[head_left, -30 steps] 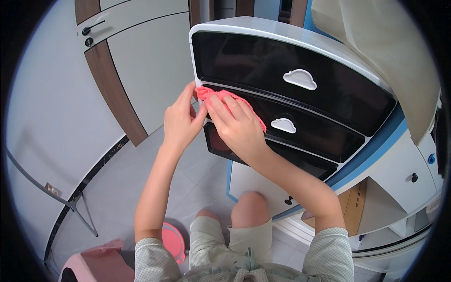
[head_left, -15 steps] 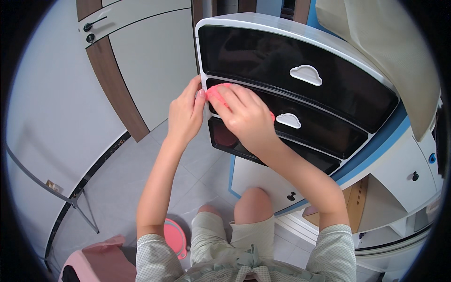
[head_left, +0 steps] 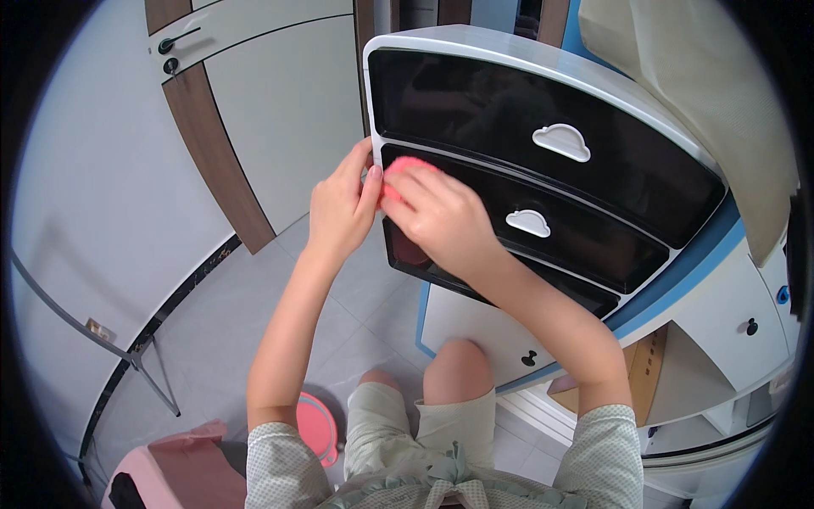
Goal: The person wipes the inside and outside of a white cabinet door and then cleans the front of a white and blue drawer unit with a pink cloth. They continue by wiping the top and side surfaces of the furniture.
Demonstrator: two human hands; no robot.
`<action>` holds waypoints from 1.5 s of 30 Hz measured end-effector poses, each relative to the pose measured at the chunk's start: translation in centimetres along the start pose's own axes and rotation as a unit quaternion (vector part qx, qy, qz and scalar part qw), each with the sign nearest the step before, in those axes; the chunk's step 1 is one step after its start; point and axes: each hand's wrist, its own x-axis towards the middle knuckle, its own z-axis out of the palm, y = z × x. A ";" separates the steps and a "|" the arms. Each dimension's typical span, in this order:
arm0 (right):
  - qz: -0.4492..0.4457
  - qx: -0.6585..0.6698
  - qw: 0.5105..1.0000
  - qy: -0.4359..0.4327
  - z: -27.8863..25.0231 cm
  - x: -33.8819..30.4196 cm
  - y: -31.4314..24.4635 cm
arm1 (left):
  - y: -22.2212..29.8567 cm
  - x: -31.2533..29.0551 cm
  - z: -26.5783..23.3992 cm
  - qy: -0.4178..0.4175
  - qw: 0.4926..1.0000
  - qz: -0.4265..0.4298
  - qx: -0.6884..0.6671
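A white drawer unit [head_left: 500, 40] with black drawer fronts stands before me. My left hand [head_left: 341, 208] grips its left side edge, thumb at the front rim and fingers partly hidden behind the side. Bunched under the fingers of my right hand [head_left: 445, 222] is a pink cloth [head_left: 413, 164], pressed against the left end of the middle drawer [head_left: 585, 231]. White cloud-shaped handles mark the top drawer [head_left: 509, 119] and the middle one. My right hand and forearm cover part of the bottom drawer [head_left: 415, 252].
Below the unit is a white and blue cabinet [head_left: 475, 327] with black knobs. A door [head_left: 288, 110] stands at the far left. Beige fabric [head_left: 670, 76] hangs at the right. On the floor sit a pink round lidded item [head_left: 315, 428] and a pink-covered seat [head_left: 178, 467].
My right hand has slid slightly left with the cloth, toward the drawer's left end. The left hand keeps its hold on the edge, and the view has shifted slightly.
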 end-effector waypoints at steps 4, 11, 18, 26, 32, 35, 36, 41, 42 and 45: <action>-0.007 -0.050 0.999 0.005 0.2 0.0 0.4 | -0.6 0.2 0.4 0.022 0.999 0.026 0.007; 0.014 -0.085 0.996 -0.032 0.2 -3.2 -0.8 | -0.3 0.1 1.2 0.048 0.995 0.039 0.082; 0.057 -0.062 0.995 -0.059 -1.2 -4.9 -1.1 | -0.3 -0.2 1.8 0.070 0.995 0.018 0.065; 0.075 -0.101 0.988 -0.088 -3.9 -7.8 -0.7 | 0.7 -1.6 2.7 0.168 0.984 0.013 0.049; 0.098 -0.109 0.985 -0.091 -5.7 -8.6 -0.6 | 4.4 -3.6 4.4 0.090 0.984 0.147 0.054; 0.090 -0.121 0.982 -0.115 -6.7 -9.1 -0.4 | 5.9 -3.4 4.9 0.065 0.972 0.212 0.071; 0.101 -0.109 0.982 -0.116 -7.1 -9.4 -0.3 | 6.3 -3.1 5.2 0.053 0.969 0.231 0.067; 0.137 -0.101 0.980 -0.103 -9.1 -10.4 -0.2 | 7.8 -2.2 5.6 -0.010 0.953 0.289 0.088; 0.143 -0.109 0.979 -0.099 -9.5 -10.6 -0.2 | 7.8 -2.1 5.6 -0.015 0.948 0.303 0.097; 0.161 -0.128 0.975 -0.085 -10.7 -11.3 -0.1 | 8.0 -1.8 6.0 0.002 0.935 0.336 0.114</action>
